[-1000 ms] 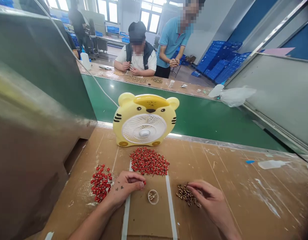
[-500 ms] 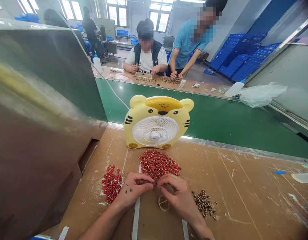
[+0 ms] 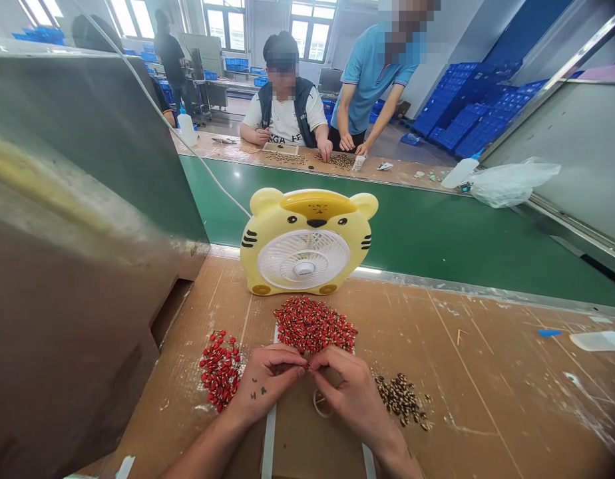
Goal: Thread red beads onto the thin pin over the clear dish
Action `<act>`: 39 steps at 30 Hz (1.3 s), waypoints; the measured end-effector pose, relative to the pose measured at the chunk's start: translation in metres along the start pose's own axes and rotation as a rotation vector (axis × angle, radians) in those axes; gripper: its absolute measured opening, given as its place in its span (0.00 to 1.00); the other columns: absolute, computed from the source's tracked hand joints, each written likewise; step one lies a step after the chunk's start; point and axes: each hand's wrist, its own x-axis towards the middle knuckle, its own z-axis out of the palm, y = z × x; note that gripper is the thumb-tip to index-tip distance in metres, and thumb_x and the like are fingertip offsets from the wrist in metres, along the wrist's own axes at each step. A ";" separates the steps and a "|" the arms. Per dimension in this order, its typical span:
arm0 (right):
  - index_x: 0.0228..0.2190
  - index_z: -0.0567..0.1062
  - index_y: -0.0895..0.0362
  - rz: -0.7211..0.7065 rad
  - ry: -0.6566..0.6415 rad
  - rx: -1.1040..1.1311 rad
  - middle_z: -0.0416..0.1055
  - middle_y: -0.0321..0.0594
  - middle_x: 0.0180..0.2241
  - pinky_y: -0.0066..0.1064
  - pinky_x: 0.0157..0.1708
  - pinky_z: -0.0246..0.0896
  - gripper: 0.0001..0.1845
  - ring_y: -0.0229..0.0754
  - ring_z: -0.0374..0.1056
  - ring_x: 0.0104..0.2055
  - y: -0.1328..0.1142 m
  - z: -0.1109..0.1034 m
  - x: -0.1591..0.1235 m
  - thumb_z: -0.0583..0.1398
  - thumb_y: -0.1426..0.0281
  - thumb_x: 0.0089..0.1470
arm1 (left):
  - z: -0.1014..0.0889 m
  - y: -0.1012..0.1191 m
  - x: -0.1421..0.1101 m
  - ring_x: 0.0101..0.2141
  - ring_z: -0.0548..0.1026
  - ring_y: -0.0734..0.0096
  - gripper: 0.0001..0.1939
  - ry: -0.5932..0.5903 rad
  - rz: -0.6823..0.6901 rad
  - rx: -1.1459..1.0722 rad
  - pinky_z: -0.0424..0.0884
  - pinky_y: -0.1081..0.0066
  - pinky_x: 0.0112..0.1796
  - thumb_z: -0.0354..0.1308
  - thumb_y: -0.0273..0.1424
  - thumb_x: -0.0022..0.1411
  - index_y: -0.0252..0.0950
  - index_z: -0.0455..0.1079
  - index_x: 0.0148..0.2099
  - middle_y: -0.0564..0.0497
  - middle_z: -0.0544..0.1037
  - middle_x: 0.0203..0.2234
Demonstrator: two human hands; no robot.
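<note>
My left hand [image 3: 267, 382] pinches a small red piece [image 3: 307, 366] at its fingertips. Facing it, my right hand [image 3: 355, 389] is closed too, its thumb and forefinger meeting that same piece; anything else between them is too small to make out. Left of my hands is a pile of red round pieces with metal ends [image 3: 220, 372]. Just beyond my fingers spreads a larger heap of red-and-gold pieces [image 3: 315, 322]. To the right lie small dark-and-gold pieces [image 3: 402, 399]. My right hand partly covers a small round clear dish [image 3: 321, 404].
A yellow tiger-faced fan [image 3: 307, 243] stands behind the heap, its white cord running up left. A large metal box [image 3: 88, 266] borders the left side. Past the green belt [image 3: 437, 239], two people handle small parts at a bench. A plastic bottle [image 3: 600, 341] lies far right.
My right hand moved from the dark-and-gold pile to meet my left fingertips, and both have stayed there. The view shifted somewhat. Across the belt, the seated person's hand reached to a pile.
</note>
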 end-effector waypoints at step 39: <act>0.37 0.74 0.57 0.157 0.211 -0.137 0.78 0.43 0.34 0.34 0.38 0.71 0.08 0.44 0.75 0.35 0.049 -0.049 0.006 0.56 0.68 0.60 | -0.044 0.024 -0.009 0.43 0.75 0.57 0.12 -0.034 0.083 0.836 0.71 0.61 0.46 0.53 0.30 0.66 0.40 0.76 0.48 0.44 0.79 0.44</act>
